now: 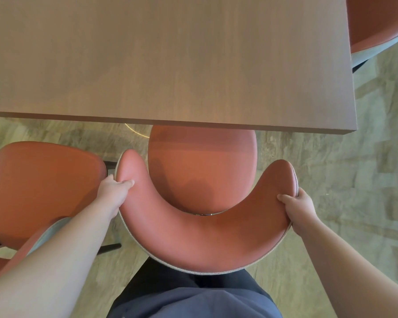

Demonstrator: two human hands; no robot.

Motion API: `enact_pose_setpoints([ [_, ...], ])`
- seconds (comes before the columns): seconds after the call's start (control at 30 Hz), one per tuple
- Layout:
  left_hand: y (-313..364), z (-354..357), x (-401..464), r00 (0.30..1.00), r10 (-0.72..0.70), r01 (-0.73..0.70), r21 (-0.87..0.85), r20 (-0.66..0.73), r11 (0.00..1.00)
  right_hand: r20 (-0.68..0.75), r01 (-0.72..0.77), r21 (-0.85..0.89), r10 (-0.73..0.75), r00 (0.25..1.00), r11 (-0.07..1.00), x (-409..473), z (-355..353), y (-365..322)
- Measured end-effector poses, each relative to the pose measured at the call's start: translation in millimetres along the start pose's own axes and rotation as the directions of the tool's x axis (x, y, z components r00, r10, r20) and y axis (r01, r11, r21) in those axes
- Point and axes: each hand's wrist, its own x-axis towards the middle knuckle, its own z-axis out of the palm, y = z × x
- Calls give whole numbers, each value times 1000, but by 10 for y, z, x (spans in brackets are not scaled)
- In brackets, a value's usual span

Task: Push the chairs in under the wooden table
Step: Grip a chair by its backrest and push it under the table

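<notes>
left hand (115,188) and right hand (296,203) each have fingers clenched on an end of the middle chair (202,235) backrest. its seat front sits just under the counter (170,65) edge. i'd push evenly, straight ahead, minding the left chair (41,180) close beside. the seat faces the counter, backrest's long axis parallel to its edge.

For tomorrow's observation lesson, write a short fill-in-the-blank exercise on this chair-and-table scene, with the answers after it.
1. Both hands grip the curved ____ of the middle chair.
2. The front of its seat sits under the ____ edge.
3. The left hand and right hand hold ____ ends of the curve.
4. The left chair stands fully ____ the table.

Answers: backrest; table's; opposite; outside
</notes>
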Motion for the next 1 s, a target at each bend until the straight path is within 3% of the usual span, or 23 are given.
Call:
enact_pose_setpoints([
  [0.57, 688, 306, 450, 998, 68, -68, -14, -12, 998, -24, 45, 17, -45, 999, 999, 607, 32, -556],
  [1.0, 837, 394, 582, 998, 59, -59, 33, -22, 998, -43, 49, -39, -50, 998, 998, 828, 95, -762],
])
